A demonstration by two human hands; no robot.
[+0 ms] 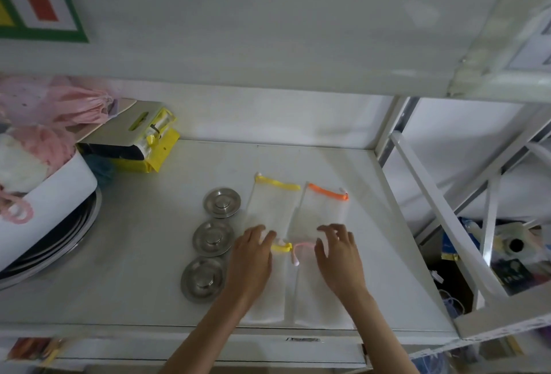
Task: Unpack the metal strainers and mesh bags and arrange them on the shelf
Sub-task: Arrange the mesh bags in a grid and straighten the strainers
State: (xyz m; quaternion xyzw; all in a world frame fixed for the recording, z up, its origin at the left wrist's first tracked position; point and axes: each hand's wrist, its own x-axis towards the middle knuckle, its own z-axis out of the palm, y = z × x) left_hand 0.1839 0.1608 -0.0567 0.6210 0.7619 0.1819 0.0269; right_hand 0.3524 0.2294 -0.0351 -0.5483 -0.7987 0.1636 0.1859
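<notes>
Strainers (213,237) sit in a column on the shelf (143,254); beside them, left hand (251,257) and right hand (338,254) lie flat, apart, fingers spread, on the front mesh bags (313,299). Careless smoothing could drag both out of line.

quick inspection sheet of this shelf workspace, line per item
surface: white shelf, bare at front left.
job's things: three metal strainers in a column; four mesh bags in a two-by-two block beside them, with yellow tie, orange tie, yellow tie, pink tie.
clutter: yellow package, stacked pans, pink bags at left.
grippers: left hand and right hand flat on the near bags, holding nothing.
cables: nothing seen.
surroundings: white rack frame and crowded bin at right.
</notes>
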